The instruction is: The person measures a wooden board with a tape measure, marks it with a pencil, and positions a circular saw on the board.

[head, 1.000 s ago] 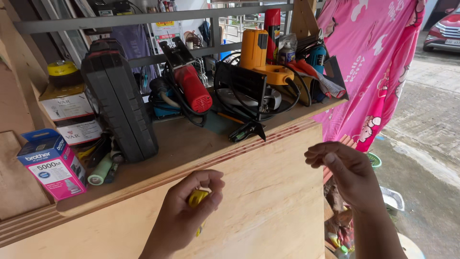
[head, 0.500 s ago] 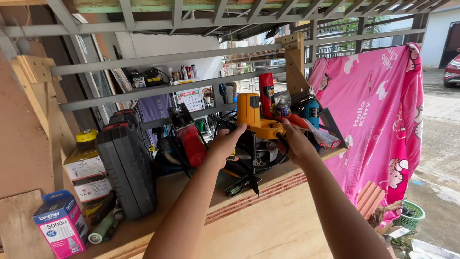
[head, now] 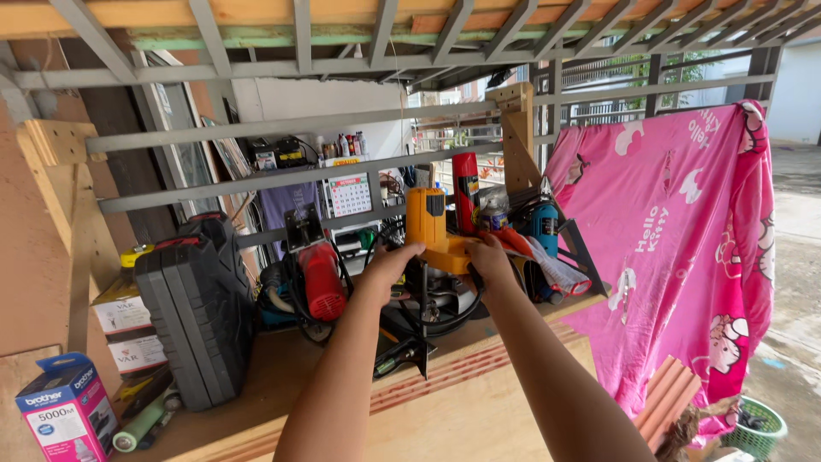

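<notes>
both arms reach from the lower centre of the frame toward the orange-and-yellow power tool with a black base [head: 432,244], which stands at the centre of the frame among coiled black cables on the plywood table [head: 479,402]. the left hand [head: 392,265] closes its fingers on the tool's left side, low on the body; the right hand [head: 492,259] wraps the orange part projecting to the right. neither hand is spread; both are curled around the tool. the tool's long axis runs upright, its yellow top above both hands, and the two hands sit at about the same height, one on each flank, equally near. just left of the tool lies a red cylindrical power tool [head: 323,281]; further left stands a black ribbed plastic case [head: 198,304]. behind stands a red spray can [head: 465,192], and a blue tool [head: 543,227] sits to the right. a blue-and-pink carton [head: 64,411] occupies the lower left. a pink printed cloth [head: 684,257] hangs at the right, under a roof of grey steel bars [head: 282,128].
</notes>
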